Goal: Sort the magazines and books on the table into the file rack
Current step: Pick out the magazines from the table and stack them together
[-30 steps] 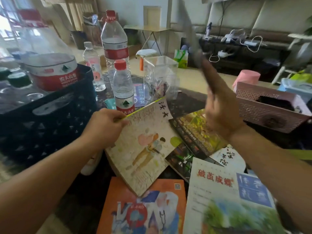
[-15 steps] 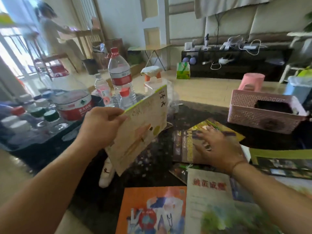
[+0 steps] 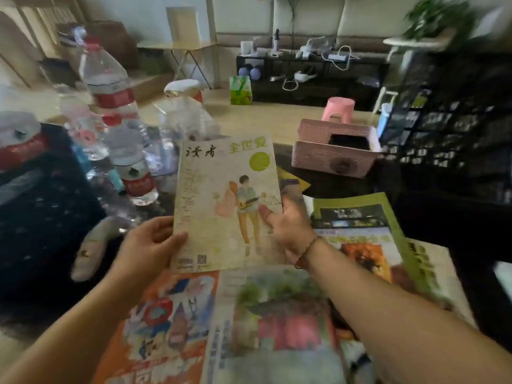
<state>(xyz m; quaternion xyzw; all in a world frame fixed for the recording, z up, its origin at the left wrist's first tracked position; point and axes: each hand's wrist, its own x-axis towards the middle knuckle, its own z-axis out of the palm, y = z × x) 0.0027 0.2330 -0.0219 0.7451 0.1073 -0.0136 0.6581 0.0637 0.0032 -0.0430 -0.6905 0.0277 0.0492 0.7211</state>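
Note:
A cream magazine (image 3: 221,195) with a guitar player on its cover is held upright, cover facing me, above the dark table. My left hand (image 3: 149,245) grips its lower left edge. My right hand (image 3: 288,225) grips its right edge, thumb on the cover. On the table below lie an orange magazine (image 3: 166,322), a green-and-red magazine (image 3: 277,322) and a green-bordered magazine (image 3: 360,225). A black mesh file rack (image 3: 448,128) stands at the far right, blurred.
Several water bottles (image 3: 110,106) stand at the left beside a black crate (image 3: 41,212). A pink basket (image 3: 335,151) sits behind the magazines. A clear plastic container (image 3: 188,117) is behind the held magazine. A pink stool (image 3: 338,109) stands on the floor.
My right hand left the magazines on the table and took hold of the cream magazine's right edge. The magazine turned from tilted to cover-up facing me. The view swung right, showing the rack.

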